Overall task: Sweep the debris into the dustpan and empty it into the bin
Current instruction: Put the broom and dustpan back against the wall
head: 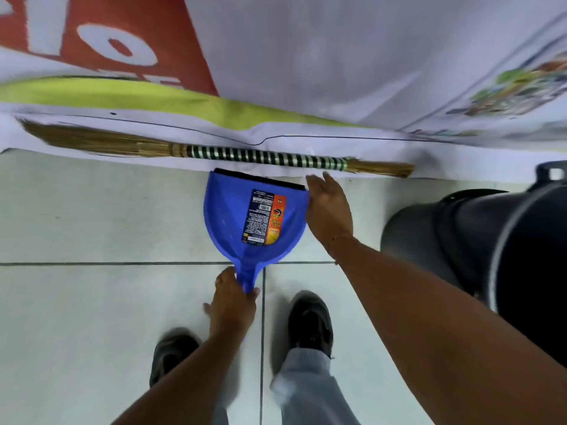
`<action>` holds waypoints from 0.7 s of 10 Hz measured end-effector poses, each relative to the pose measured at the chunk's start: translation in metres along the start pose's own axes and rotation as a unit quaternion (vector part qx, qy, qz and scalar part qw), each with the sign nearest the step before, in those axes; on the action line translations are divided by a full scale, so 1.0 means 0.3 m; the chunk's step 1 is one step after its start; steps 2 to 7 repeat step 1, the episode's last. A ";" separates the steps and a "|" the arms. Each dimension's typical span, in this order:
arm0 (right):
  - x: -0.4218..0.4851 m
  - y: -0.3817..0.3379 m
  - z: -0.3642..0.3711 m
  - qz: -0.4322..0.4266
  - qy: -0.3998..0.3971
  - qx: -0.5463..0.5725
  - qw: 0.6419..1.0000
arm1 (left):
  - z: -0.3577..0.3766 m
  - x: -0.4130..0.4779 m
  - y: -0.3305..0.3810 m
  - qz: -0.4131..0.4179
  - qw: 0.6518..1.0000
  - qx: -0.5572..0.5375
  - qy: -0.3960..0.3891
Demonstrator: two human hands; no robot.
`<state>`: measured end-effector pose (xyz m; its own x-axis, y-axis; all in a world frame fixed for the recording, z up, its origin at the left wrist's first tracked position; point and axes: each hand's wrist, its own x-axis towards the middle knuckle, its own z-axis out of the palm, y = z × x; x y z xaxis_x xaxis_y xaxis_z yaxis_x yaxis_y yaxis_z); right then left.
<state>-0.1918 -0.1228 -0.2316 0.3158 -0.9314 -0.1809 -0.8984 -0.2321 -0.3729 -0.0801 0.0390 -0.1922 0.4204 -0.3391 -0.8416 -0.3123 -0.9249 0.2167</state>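
A blue dustpan (228, 222) with a printed label lies on the pale tiled floor, its black lip against the edge of a printed banner sheet. My left hand (231, 303) grips its handle. My right hand (329, 208) is flat and empty, fingers stretched out beside the pan's right edge, just short of a straw broom (214, 153) with a black-and-silver striped handle. The broom lies sideways on the banner's near edge. A dark grey bin (478, 243) stands to the right. No debris shows in the pan.
The banner (322, 65), white with red, green and picture prints, covers the floor beyond the broom. My two dark shoes (310, 323) stand on the tiles (92, 317) below the dustpan. The bin sits close to my right arm.
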 end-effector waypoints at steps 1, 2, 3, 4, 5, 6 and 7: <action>-0.127 0.019 -0.072 -0.006 0.010 -0.037 0.999 | -0.056 -0.052 0.022 -0.008 0.999 0.042 -0.002; -0.127 0.019 -0.072 -0.006 0.010 -0.037 0.999 | -0.056 -0.052 0.022 -0.008 0.999 0.042 -0.002; -0.127 0.019 -0.072 -0.006 0.010 -0.037 0.999 | -0.056 -0.052 0.022 -0.008 0.999 0.042 -0.002; -0.127 0.019 -0.072 -0.006 0.010 -0.037 0.999 | -0.056 -0.052 0.022 -0.008 0.999 0.042 -0.002; -0.127 0.019 -0.072 -0.006 0.010 -0.037 0.999 | -0.056 -0.052 0.022 -0.008 0.999 0.042 -0.002; -0.127 0.019 -0.072 -0.006 0.010 -0.037 0.999 | -0.056 -0.052 0.022 -0.008 0.999 0.042 -0.002; -0.127 0.019 -0.072 -0.006 0.010 -0.037 0.999 | -0.056 -0.052 0.022 -0.008 0.999 0.042 -0.002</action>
